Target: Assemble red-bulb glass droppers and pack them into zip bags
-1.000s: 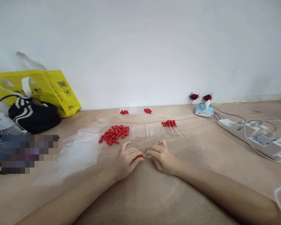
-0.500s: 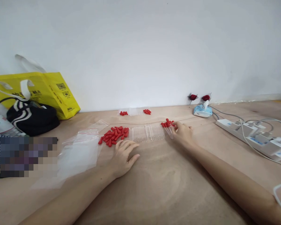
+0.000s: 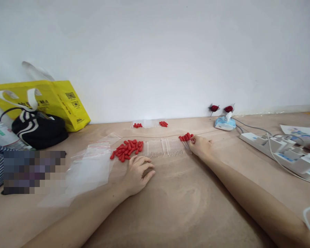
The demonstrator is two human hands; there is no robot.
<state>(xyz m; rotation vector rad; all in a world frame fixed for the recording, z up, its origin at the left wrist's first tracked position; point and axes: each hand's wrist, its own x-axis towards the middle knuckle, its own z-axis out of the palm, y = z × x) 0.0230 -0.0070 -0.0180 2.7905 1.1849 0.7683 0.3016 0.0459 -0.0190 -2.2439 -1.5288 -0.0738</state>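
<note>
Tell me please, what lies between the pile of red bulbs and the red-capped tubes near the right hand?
In the head view, a row of clear uncapped tubes lies between the red bulb pile and the red-capped tubes.

Soft, fairly even light washed the pale wall [image 3: 144, 75], brightest around twelve o'clock and greyer toward the upper corners, while a dark, soft-edged shadow hugged the right forearm [image 3: 240, 186] out at four o'clock! Down on the tabletop [image 3: 181, 213], a dull sheen showed at six o'clock, and the clear tubes [image 3: 163, 148] looked faint and soft in detail. Wide-angle stretch pulled at both sides, with blocky pixelation smothering a patch between eight and nine.
</note>
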